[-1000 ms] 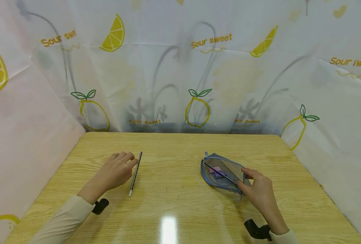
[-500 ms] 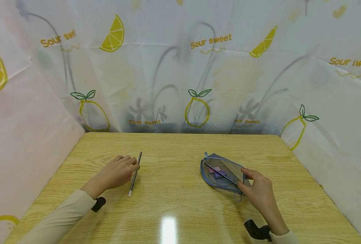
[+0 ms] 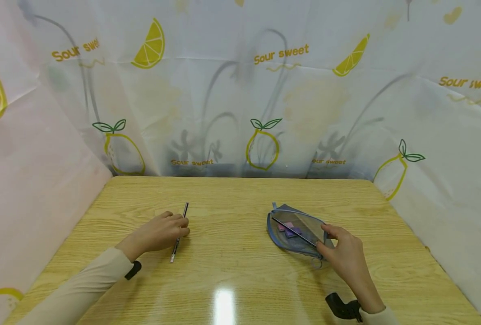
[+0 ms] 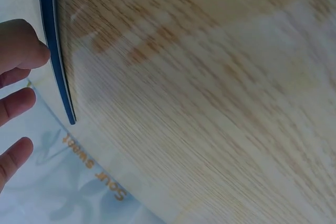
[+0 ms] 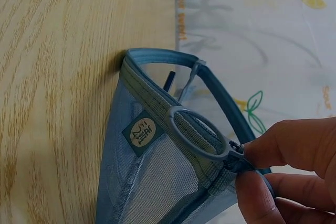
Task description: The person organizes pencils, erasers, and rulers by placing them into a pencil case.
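Note:
In the head view, my left hand (image 3: 164,231) reaches over a dark pencil (image 3: 176,248) with a white end, which lies lengthwise on the table. The left wrist view shows one fingertip right at the edge of the blue-looking pencil (image 4: 50,14); the other fingers are spread apart from it. My right hand (image 3: 344,253) pinches the zip corner of a blue mesh pencil pouch (image 3: 281,245), whose mouth gapes open. Inside show a second dark pencil (image 3: 305,239), a pink block (image 3: 282,228) and a purple block (image 3: 291,234). A ring pull (image 5: 181,140) hangs by my right fingers.
The wooden table (image 3: 232,257) carries both hands' work. A lemon-printed sheet (image 3: 224,90) stands behind it and at both sides. Black wrist cameras, such as the right one (image 3: 339,307), sit below the cuffs.
My left hand has moved slightly right and forward, its fingers passing over the pencil, which has barely shifted. The right hand keeps its grip on the pouch and stays still.

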### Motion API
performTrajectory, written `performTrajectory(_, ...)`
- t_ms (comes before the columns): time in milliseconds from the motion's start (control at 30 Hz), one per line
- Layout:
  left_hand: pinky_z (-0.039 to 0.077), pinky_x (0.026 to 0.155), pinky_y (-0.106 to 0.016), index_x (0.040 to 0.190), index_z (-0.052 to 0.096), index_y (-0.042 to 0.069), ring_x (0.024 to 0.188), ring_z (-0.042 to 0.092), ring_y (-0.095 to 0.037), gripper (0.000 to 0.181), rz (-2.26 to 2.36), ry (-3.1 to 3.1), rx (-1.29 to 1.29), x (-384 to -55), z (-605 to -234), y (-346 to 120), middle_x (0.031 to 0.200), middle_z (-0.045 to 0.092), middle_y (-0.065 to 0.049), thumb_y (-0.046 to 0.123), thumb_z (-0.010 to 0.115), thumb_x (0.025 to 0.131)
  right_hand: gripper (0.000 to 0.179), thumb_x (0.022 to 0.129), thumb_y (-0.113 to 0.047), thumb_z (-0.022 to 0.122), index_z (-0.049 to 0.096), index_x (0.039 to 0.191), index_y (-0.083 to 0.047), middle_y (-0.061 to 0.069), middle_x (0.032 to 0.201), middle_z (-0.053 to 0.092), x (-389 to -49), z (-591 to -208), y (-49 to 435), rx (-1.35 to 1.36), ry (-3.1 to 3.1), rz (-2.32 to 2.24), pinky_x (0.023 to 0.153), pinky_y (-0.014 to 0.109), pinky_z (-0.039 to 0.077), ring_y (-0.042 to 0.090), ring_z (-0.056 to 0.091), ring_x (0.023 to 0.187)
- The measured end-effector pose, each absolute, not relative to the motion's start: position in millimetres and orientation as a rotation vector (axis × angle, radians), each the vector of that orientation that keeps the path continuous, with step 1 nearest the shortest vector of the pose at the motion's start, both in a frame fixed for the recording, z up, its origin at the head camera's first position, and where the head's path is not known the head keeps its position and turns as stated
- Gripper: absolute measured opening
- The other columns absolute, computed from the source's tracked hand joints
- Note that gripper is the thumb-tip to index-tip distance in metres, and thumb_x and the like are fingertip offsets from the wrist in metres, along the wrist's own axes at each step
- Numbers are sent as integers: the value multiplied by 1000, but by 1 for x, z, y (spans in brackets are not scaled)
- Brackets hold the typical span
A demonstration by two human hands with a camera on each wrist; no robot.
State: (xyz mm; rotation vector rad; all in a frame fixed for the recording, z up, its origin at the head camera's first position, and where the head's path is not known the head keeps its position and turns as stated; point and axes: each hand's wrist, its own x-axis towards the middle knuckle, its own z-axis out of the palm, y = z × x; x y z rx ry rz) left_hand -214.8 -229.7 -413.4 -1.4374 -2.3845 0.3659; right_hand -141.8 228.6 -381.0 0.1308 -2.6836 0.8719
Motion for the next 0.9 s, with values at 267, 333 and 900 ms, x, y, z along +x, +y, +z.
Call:
performTrajectory(267,49,69,-35,80,61,18,75,50,-14,19,393,-2387,-1492,-217,-414,-228,82,52,4,12,79,81,43,77,-1,76,65,118,9,28,116,62,-143,-381,229,133,-2678,871,38,28,31,41,63,96)
performTrajectory(333,48,68,-34,78,60,19,74,49,-14,21,404,-2386,-1498,-218,-415,-228,80,51,5,11,79,80,43,77,-1,76,65,118,9,28,116,62,-143,-381,229,133,-2679,869,38,28,32,41,63,96)
performTrajectory(900,46,64,-33,80,59,19,71,49,-14,17,392,-2415,-1480,-217,-418,-222,79,51,4,16,76,84,43,78,-2,75,65,118,8,29,108,64,-144,-382,228,94,-2702,881,36,25,25,30,62,57)
